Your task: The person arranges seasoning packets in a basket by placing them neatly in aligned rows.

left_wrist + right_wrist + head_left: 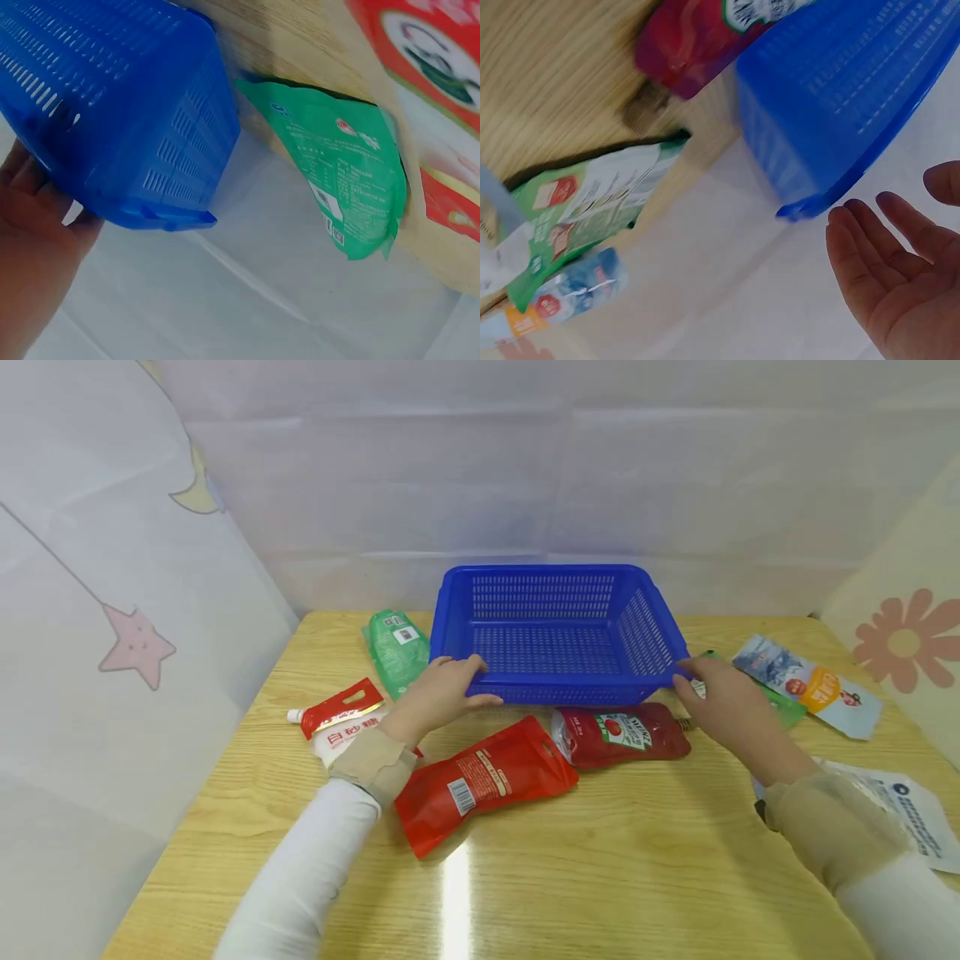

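A blue plastic basket (540,681) stands at the back of the table, its holed floor bare. My left hand (442,689) holds its near left corner, fingers over the rim; the left wrist view shows the hand (37,232) partly hidden behind that rim. At the near right corner is my right hand (723,702). In the right wrist view this hand (900,277) has loosely spread fingers beside the rim, gripping nothing. A Heinz ketchup pouch (626,735) lies just in front of the basket. Nearer, a red pouch (483,781) lies beside my left wrist.
Left of the basket lie a green pouch (397,647) and a red-and-white spouted sugar bag (345,718), partly behind my left hand. To the right are a green packet (783,706), a blue, orange and white packet (813,681) and a white packet (911,810). Paper sheeting rises behind.
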Demonstrator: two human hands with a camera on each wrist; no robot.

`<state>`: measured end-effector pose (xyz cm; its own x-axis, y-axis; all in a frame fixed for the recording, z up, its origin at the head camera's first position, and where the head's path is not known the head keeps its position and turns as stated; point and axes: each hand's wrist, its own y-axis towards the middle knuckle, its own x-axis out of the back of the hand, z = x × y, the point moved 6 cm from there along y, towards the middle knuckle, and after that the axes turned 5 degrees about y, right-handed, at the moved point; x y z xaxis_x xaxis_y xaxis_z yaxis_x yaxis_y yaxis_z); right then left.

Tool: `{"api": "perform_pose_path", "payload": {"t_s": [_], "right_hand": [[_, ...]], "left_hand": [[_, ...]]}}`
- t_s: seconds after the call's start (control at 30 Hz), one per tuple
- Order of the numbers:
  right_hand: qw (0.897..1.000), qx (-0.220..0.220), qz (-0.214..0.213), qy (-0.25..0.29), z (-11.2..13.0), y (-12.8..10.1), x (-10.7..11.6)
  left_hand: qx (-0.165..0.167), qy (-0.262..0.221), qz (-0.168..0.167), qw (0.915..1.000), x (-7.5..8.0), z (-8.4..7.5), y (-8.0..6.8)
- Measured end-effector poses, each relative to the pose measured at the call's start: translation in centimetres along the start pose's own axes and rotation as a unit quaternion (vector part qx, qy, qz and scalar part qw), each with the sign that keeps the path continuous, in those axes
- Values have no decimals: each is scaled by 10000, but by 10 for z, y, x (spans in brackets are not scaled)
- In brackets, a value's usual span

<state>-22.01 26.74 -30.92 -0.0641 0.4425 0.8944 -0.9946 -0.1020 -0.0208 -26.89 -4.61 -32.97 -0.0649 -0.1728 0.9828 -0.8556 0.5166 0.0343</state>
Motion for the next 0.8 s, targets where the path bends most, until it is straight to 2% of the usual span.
{"api": "perform_pose_path", "payload": {"t_s": [0.1,0.17,0.33,0.57,0.8], "right_hand": [[9996,239,-154,-51,17,-5,-5],[9982,447,-402,-30,28,-10,-7],[9928,906,-756,209,51,-19,-15],[9852,1561,-690,154,79,-33,-47],[9698,2346,-474,-479,103,-49,-82]], "left_hand": [[56,272,72,9996,-4,0,4],[-2,533,56,9986,-6,0,7],[-21,867,-244,9959,-8,1,14],[141,1088,-565,9924,-7,1,18],[153,1125,-627,9915,-7,1,19]]}}
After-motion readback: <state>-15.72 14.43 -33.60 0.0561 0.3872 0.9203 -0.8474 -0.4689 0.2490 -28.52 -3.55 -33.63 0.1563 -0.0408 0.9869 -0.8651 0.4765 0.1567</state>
